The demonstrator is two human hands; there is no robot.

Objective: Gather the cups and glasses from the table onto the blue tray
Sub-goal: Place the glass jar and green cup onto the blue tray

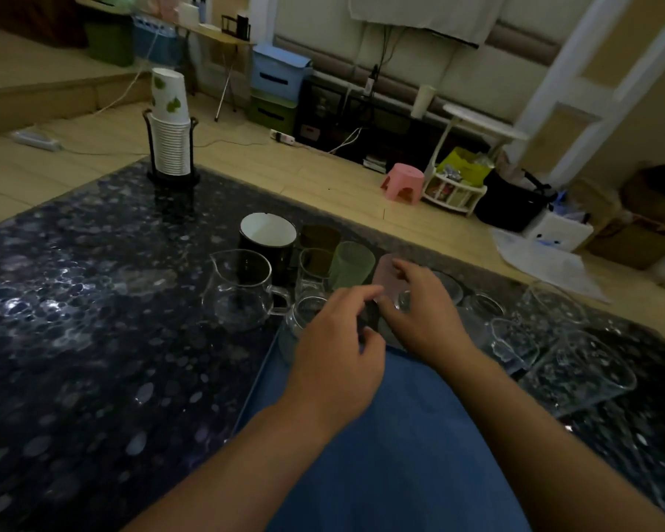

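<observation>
The blue tray [381, 447] lies on the dark speckled table [73, 339], right in front of me. My right hand [423, 312] curls around a pink frosted cup [385, 276] at the tray's far edge, fingers over its rim and thumb below. My left hand [334, 347] hovers beside it with loosely curled fingers and holds nothing. A small clear glass [300, 318] stands by the tray's far left corner, partly hidden by that hand. Behind are a green frosted cup [352, 263], a small handled glass [312, 268], a brown glass [319, 235], a black mug [268, 234] and a clear glass pitcher [240, 291].
Several clear glasses stand to the right of the tray, among them a round one [484, 307] and a large one [580, 372]. A stack of paper cups in a black holder [169, 128] stands at the table's far left corner. A pink stool [403, 182] sits on the floor beyond.
</observation>
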